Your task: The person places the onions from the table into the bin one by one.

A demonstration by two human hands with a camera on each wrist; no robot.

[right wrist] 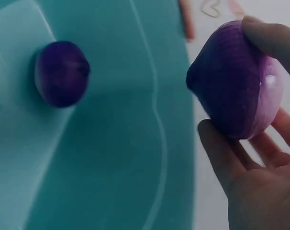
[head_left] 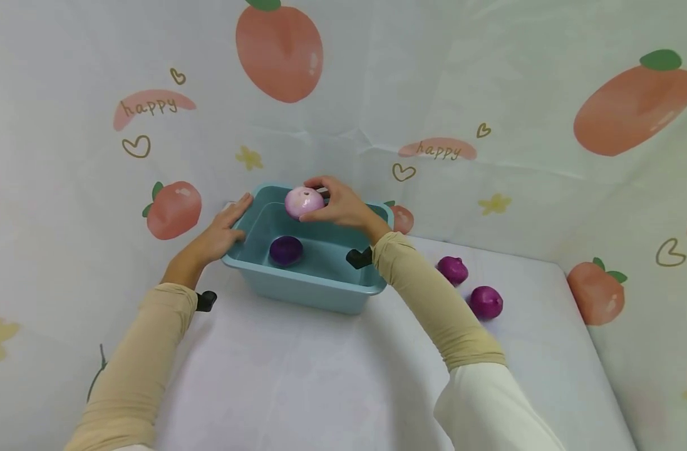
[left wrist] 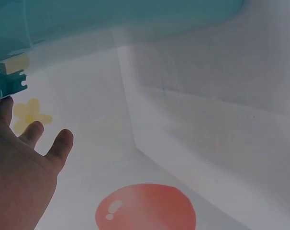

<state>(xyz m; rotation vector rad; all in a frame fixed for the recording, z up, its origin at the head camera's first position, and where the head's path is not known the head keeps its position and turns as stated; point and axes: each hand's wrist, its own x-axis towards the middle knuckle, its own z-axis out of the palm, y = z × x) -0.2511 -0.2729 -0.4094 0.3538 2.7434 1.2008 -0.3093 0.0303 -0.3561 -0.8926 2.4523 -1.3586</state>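
Observation:
Over the left back part of a blue-green plastic basin [head_left: 309,300], my right hand [head_left: 343,203] grips a red onion [head_left: 304,202] between thumb and fingers. Its upper face looks pale pink in the head view; the right wrist view shows its purple side [right wrist: 226,81] with a pointed tip. Below it, another purple onion [head_left: 285,250] lies on the basin floor. My left hand [head_left: 222,230] rests at the basin's left rim with its fingers extended. In the left wrist view, fingertips of the left hand [left wrist: 25,163] reach the basin's edge.
Two more purple onions, one farther back [head_left: 453,270] and one nearer [head_left: 486,302], lie on the white tabletop [head_left: 315,376] right of the basin, beside my right forearm. Behind the basin hangs a white cloth [head_left: 343,75] printed with fruit and hearts.

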